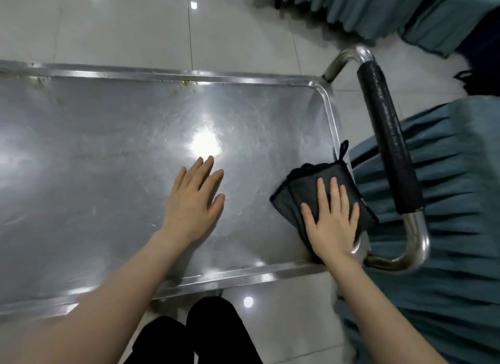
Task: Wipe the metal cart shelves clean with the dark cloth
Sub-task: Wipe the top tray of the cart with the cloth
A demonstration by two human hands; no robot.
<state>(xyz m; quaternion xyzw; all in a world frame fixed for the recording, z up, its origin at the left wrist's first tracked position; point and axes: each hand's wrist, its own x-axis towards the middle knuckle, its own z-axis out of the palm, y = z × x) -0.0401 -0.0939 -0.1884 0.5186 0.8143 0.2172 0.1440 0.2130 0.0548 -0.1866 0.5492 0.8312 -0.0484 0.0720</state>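
Right grip (331, 223) flat, fingers straight and spread, pressing the folded dark woven cloth (303, 185) onto the stainless-steel cart shelf (108, 152) at its right end, beside the rim. Left grip (194, 201) flat, holding nothing, resting mid-shelf.

Head view: metal scuffed, glare-streaked, with yellowish specks (185, 82) at the far rim.

Judgement: use even palm pressure and overlapping strokes, work into the corners, then cover the far-rim residue.

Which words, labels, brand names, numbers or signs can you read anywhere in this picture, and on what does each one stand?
None: no readable text shows anywhere in this view.
The shiny metal cart shelf, the folded dark cloth under the right hand, the black-wrapped cart handle and the teal pleated fabric carry no visible lettering.
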